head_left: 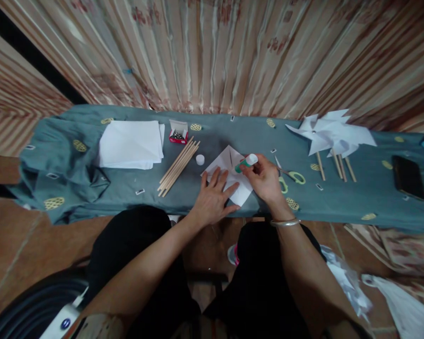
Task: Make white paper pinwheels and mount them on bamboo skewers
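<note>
A white square of paper with slits cut in from its corners lies on the cloth before me. My left hand rests flat on its left part, fingers spread. Between the fingers of my right hand is a green and white glue stick, tilted, its lower end at the paper's middle; the exact contact is hidden. The round white cap sits on the cloth left of the paper. Just right of my right hand lie scissors with light green handles, partly covered by that hand.
Several wooden sticks lie left of the cap, below a red box of metal pins. Farther left is a stack of white paper. To the right are several paper pinwheels on sticks and a dark phone. A curtain hangs behind.
</note>
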Demonstrator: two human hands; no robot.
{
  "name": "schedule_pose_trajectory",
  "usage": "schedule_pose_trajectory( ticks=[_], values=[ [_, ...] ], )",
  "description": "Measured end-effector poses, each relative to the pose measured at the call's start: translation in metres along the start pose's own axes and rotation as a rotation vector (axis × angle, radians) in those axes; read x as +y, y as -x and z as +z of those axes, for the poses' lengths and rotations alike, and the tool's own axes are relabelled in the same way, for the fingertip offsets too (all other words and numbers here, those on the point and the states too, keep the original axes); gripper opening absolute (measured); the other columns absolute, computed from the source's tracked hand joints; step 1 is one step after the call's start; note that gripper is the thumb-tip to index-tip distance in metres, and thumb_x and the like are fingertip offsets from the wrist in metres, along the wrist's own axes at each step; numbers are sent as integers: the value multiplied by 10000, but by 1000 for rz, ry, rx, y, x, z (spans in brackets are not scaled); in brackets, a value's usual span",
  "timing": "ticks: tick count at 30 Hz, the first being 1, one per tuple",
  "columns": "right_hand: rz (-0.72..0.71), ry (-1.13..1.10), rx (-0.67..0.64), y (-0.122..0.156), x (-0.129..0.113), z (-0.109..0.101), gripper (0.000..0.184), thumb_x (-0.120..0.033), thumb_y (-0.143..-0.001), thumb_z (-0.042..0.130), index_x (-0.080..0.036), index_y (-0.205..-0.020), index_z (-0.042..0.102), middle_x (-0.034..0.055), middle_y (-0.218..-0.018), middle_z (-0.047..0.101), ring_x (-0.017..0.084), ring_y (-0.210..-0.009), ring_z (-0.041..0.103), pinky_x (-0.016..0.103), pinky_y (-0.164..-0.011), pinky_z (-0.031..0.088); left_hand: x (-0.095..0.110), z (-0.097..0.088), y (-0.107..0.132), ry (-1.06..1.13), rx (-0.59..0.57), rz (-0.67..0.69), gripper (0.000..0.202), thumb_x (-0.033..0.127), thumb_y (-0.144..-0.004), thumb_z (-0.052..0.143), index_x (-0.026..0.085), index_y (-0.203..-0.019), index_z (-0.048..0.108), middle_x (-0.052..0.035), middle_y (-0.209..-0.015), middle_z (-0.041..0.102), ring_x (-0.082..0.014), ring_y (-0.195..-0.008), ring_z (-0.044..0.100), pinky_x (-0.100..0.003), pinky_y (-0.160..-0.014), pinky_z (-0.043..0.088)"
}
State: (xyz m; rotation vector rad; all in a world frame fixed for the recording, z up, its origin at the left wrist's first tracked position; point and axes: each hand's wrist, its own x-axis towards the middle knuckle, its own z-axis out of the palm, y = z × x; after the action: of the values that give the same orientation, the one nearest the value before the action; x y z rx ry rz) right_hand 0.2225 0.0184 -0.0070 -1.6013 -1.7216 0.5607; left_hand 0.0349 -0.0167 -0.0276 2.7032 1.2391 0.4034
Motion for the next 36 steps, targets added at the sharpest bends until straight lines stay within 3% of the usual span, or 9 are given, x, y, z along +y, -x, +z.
schedule_pose_trajectory(
  ticks=[3,8,14,36],
  values=[
    [22,35,33,0,-8,-1,276,-423,-809,616,-198,-968,597,-1,-712,636,165,-624,586,301,-609,443,0,2,0,1,6,-2,664,655,-843,481,257,-1374,497,-192,-1502,385,-417,-1420,272,-670,-1093,208],
    [45,148,-33,0,-12,0,240,-424,-799,618,-190,-854,618,10,-649,626,180,-588,568,307,-581,409,1,4,0,9,10,-7,679,672,-828,487,255,-1364,501,-182,-1505,387,-414,-1419,274,-672,-1094,203],
    [-31,144,-60,-1,-7,4,237,-425,-814,580,-199,-875,620,26,-704,655,195,-627,589,315,-597,422,1,6,0,17,43,-12,684,678,-818,501,266,-1364,499,-178,-1508,381,-416,-1418,272,-663,-1094,204],
    [-43,276,-50,0,-10,5,247,-408,-845,541,-197,-949,612,56,-730,679,223,-647,611,332,-612,438,2,4,0,47,32,-25,679,670,-812,521,266,-1358,508,-165,-1516,379,-405,-1423,264,-653,-1107,182]
  ],
)
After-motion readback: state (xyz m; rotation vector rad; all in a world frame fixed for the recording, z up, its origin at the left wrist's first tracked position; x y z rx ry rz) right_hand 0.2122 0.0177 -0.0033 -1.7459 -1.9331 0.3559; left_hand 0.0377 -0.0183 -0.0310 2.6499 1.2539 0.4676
